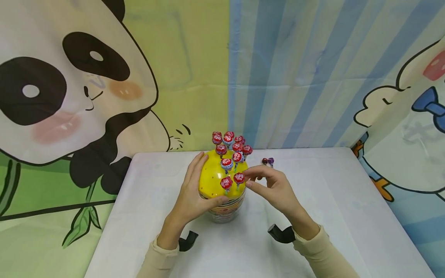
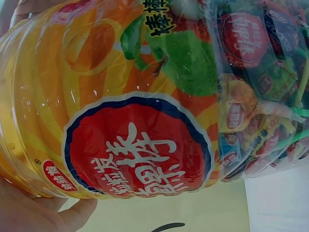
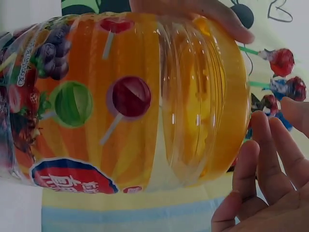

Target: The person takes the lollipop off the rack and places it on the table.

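A clear plastic candy jar (image 1: pixel 226 212) stands upright, topped by a yellow domed lid (image 1: pixel 211 177) with small holes. Several red-wrapped lollipops (image 1: pixel 226 164) stick up from the lid, mostly toward its back and right. My left hand (image 1: pixel 187 202) holds the lid's left side, thumb across the front edge. With thumb and fingertips, my right hand (image 1: pixel 276 189) pinches a lollipop (image 1: pixel 238 178) at the lid's front right; its stick is partly hidden. In the left wrist view the jar's orange label (image 2: pixel 48 111) shows, with wrapped candies (image 2: pixel 236 111) inside the lower part.
Two dark-wrapped lollipops (image 1: pixel 267 161) lie on the white table (image 1: pixel 313 185) behind my right hand. Black wrist mounts (image 1: pixel 188 241) show at both sleeves. A cartoon-printed cloth (image 1: pixel 194 77) hangs right behind the table's far edge.
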`<state>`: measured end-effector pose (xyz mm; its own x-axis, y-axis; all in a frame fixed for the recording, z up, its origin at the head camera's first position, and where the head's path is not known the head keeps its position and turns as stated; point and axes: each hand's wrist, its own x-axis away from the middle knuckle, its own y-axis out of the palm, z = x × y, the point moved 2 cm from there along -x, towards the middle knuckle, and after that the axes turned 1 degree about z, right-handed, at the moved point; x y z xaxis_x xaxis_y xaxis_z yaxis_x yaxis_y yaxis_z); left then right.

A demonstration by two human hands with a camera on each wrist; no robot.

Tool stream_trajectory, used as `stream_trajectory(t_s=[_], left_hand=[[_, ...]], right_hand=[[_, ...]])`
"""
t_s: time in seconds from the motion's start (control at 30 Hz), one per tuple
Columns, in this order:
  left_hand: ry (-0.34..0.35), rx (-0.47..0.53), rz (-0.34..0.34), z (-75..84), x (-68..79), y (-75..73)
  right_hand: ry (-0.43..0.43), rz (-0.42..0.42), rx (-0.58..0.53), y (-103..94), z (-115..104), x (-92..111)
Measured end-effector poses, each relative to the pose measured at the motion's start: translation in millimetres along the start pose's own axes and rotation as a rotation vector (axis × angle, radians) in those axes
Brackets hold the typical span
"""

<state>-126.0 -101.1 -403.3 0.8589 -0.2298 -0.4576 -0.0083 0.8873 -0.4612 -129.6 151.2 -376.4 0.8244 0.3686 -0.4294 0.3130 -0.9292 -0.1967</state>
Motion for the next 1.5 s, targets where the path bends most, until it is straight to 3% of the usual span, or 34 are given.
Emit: stream_trajectory(t_s=[0.4,1.0,1.5], left_hand=[[0.016,0.005,0.0,0.0,0.1,0.0],[0.012,0.005,-0.001,0.2,-1.1,-0.5],[0.004,0.009,-0.002,0.1,-0.4,0.0]], right_hand=[[-0.068,-0.034,0.03,12.9,-4.2,2.4],[-0.035,-0.015,0.066,15.6,-6.8,-1.2],[-0.052,0.014,-0.044,18.8,-7.6,-2.7]])
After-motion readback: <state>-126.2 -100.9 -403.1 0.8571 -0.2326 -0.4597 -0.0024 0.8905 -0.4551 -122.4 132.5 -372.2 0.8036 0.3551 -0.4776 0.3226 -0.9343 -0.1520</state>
